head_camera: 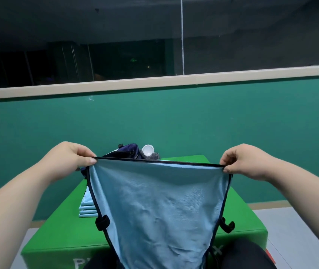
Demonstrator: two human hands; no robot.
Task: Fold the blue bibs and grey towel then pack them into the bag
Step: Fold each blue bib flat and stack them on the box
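Head view: left hand (71, 160) and right hand (246, 162) raised apart, fingers (84, 152) pinching blue bib (158, 200) corners

Green box (57, 239) front — white ltrs, only "P" & "X" legible.

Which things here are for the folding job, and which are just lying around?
For the job: blue bib pinched by left hand and right hand; stack of folded bibs; navy bag; grey cloth, probably the towel.
Just lying about: white round object; green box underneath.
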